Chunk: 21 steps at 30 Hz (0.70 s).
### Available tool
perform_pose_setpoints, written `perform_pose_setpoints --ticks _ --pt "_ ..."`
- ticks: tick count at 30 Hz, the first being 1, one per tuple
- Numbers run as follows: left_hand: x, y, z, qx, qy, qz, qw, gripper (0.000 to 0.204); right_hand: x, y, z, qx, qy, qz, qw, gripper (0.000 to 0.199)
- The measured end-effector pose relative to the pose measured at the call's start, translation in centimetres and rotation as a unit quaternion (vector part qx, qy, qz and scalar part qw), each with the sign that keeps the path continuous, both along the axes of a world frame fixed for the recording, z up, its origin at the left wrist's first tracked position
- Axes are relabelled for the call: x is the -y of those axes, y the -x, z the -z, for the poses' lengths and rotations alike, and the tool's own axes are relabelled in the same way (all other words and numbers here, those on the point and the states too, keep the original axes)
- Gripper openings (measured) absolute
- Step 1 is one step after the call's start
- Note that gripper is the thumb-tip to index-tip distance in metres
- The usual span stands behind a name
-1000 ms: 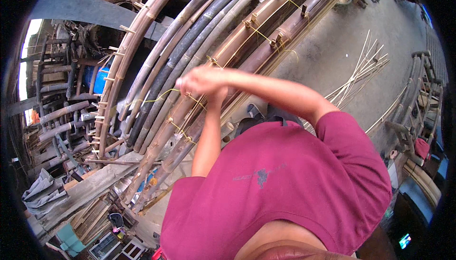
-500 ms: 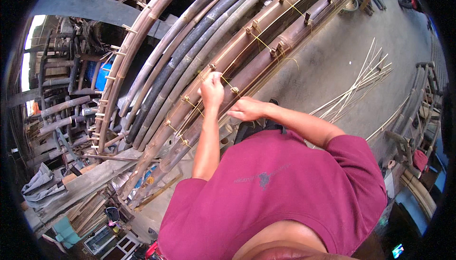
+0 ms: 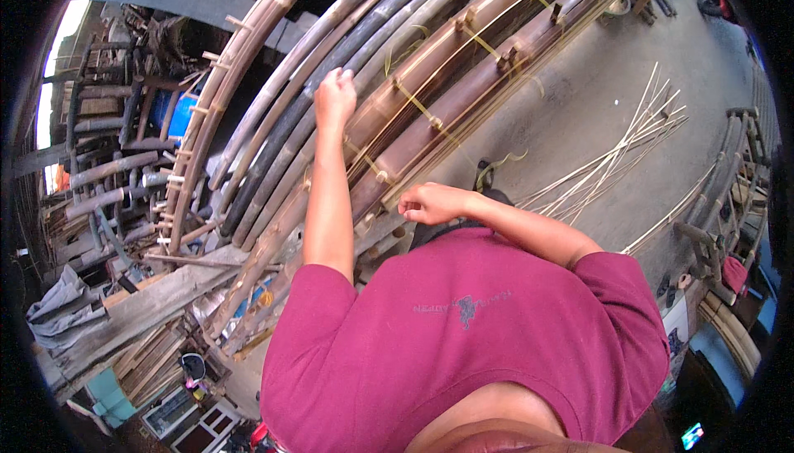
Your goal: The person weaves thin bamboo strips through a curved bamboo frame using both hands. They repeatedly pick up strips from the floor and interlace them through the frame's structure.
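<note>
Your left hand [image 3: 335, 97] reaches up and closes its fingers on a thin yellowish binding strip [image 3: 413, 105] that runs across the bent bamboo poles [image 3: 463, 81]; your right hand [image 3: 430, 202] sits lower, by the near edge of the frame, fingers curled narrow, though what they pinch I cannot tell; this looks like the lashing step; the next pull likely calls for steady tension; loose strips [image 3: 612, 155] lie on the floor [image 3: 579, 97], well apart.
</note>
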<state>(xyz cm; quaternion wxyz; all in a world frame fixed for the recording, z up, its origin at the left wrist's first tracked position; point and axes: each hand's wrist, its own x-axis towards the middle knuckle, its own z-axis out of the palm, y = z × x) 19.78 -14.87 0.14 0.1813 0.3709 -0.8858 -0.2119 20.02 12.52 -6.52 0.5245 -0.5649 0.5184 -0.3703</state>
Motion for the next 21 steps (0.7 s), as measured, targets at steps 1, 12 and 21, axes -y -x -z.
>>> perform_pose_setpoints --ticks 1,12,21 --pt "-0.9 -3.2 -0.8 -0.001 0.03 -0.021 0.999 0.034 0.0 -1.8 1.0 0.134 -0.031 -0.002 0.99 0.031" --pt "-8.4 -16.2 7.8 -0.073 0.065 0.022 0.995 0.032 15.9 -6.8 -10.8 -0.086 0.139 0.13 0.978 0.048" --pt "-8.3 -15.8 4.0 0.024 -0.072 -0.02 0.997 0.036 12.8 -0.2 -14.4 0.113 0.06 0.077 0.989 0.054"
